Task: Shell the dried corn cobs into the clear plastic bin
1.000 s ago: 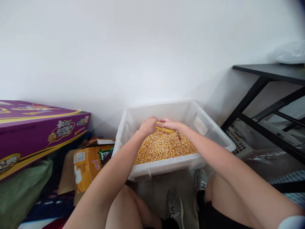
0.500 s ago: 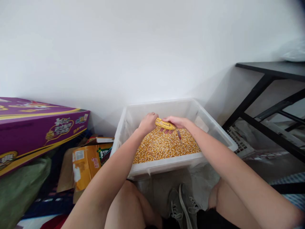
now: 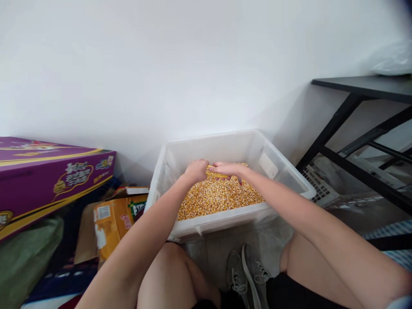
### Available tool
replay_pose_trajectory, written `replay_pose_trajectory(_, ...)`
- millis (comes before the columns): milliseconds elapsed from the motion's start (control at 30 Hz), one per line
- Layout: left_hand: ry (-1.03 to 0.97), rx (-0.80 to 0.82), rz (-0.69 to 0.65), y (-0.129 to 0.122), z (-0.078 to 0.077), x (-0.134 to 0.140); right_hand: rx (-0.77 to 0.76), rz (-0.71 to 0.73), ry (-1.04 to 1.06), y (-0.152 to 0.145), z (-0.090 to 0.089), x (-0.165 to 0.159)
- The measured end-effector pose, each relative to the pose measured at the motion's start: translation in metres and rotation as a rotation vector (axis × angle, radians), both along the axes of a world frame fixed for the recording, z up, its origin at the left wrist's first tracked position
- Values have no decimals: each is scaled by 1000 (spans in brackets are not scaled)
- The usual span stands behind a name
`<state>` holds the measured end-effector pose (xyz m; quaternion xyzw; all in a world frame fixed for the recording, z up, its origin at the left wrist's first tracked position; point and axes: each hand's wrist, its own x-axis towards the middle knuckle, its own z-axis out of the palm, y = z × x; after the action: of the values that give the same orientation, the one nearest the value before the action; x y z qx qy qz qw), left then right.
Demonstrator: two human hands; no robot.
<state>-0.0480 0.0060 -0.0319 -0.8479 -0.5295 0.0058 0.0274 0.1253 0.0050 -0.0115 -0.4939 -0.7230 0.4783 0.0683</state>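
An ear of corn (image 3: 216, 174) with yellow kernels lies crosswise between my two hands, low over the loose corn kernels (image 3: 215, 199) in a translucent white plastic bin (image 3: 206, 223). My left hand (image 3: 197, 171) is closed around the ear's left end. Over its right part my right hand (image 3: 229, 168) is wrapped, thumb side on top, covering much of the cob. Just below the right hand, a thin dark reddish piece (image 3: 240, 181) shows against the kernels; what it is I cannot make out.
To the left lie a purple printed carton (image 3: 64, 176), an orange packet in an open cardboard box (image 3: 112, 223) and a green sack (image 3: 28, 257). A black-framed table (image 3: 363, 88) stands at the right, with a white crate (image 3: 318, 186) underneath. My shoes (image 3: 247, 274) are below the bin.
My right hand has shifted left along the ear and now covers more of it. Both hands and the ear sit slightly lower. The view has turned a little.
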Motion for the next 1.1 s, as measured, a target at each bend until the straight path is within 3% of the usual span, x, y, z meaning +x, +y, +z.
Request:
replay_pose_trajectory(233, 16, -97, 20, -1, 0, 4, 37, 54, -1, 13, -11, 2)
replay_pose_trajectory(433, -156, -245, -22, -2, 2, 8, -130, -248, 245, 36, -18, 20)
replay_pose_trajectory(567, -304, -205, 103, 0, -2, 10, -173, -441, 467, 43, -22, 23)
replay_pose_trajectory(633, -380, -170, 163, 2, -6, 12, -156, -509, 479, 42, -25, 19)
replay_pose_trajectory(767, -495, -148, 218, 2, -11, 20, -159, -461, 396, 36, -28, 5)
replay_pose_trajectory(933, -652, -203, 115, -3, -6, 28, -143, -496, 414, 34, -28, -2)
replay_pose_trajectory(1100, -708, -242, 54, -8, 0, 38, -237, -530, 476, 35, -27, -13)
